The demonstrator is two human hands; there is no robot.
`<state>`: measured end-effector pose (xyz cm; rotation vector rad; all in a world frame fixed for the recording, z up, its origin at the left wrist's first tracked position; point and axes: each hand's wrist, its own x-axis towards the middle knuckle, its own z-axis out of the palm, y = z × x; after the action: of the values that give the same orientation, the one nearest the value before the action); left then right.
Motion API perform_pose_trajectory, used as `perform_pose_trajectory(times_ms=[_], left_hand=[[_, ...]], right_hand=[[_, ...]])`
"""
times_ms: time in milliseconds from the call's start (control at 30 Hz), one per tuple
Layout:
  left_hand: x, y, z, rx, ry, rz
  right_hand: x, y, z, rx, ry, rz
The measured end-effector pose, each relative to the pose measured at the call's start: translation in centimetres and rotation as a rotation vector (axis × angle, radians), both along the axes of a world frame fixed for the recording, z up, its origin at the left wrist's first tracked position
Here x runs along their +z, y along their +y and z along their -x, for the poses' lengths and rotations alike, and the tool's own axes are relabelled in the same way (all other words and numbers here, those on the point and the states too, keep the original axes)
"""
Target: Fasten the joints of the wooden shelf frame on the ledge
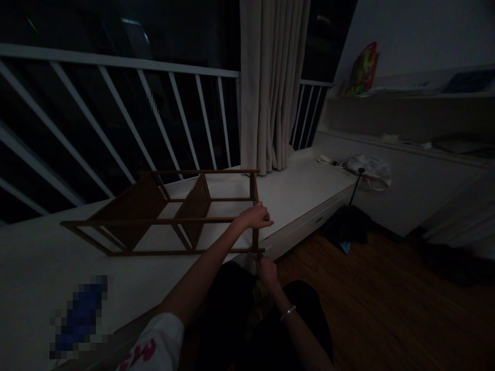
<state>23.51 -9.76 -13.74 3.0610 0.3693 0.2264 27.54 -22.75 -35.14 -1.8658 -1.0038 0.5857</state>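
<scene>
A brown wooden rack [197, 206] with thin rails and flat shelf panels lies on its side on the white window ledge [305, 188]. My left hand [253, 215] is wrapped round the near end of its upper rail, at the right-hand end frame. Below it, my right hand [266, 270] is closed beside the lower corner of the same end. Whatever its fingers hold is too small and dark to make out. My dark-clothed knees [228, 293] are under the hands.
Behind the rack runs a white railing [185, 121] with a beige curtain [270, 87]. A blue pixelated item [81, 317] lies at the left. To the right are a plastic bag [369, 167], a dark bundle [346, 224] on the wooden floor, and a shelf holding a colourful bag [363, 72].
</scene>
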Motion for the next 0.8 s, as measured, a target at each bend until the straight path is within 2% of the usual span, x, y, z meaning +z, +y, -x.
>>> perform_pose_trajectory(times_ms=[100, 433, 500, 633, 800], left_hand=[[-0.1, 0.1, 0.0, -0.011, -0.007, -0.016], [0.0, 0.1, 0.0, -0.015, 0.003, 0.007], [0.0, 0.1, 0.1, -0.015, 0.007, 0.003], [-0.1, 0.2, 0.2, -0.013, -0.006, -0.016], [0.1, 0.1, 0.4, 0.001, -0.003, 0.012]], right_hand=[[-0.1, -0.1, 0.3, -0.019, 0.064, -0.013], [-2.0, 0.7, 1.3, -0.123, 0.041, -0.013], [-2.4, 1.0, 1.7, -0.136, 0.121, -0.077], [-3.3, 1.8, 2.5, -0.170, 0.431, -0.236], [-3.8, 2.8, 3.2, -0.288, 0.661, -0.259]])
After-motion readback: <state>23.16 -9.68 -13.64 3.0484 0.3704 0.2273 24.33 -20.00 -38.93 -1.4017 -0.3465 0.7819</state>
